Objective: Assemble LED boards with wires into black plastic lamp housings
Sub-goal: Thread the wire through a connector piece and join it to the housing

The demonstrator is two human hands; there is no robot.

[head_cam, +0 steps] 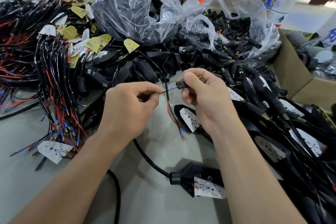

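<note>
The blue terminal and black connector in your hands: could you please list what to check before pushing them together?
1. Left hand pinches the wire just behind the blue terminal: ok.
2. Right hand grips the black connector: ok.
3. Terminal tip lined up with the connector's mouth: ok.
4. Terminal fully seated: not ok, brass shows outside.
5. Red wire hangs clear of the joint: ok.
6. Contact inside the connector: cannot tell.
</note>
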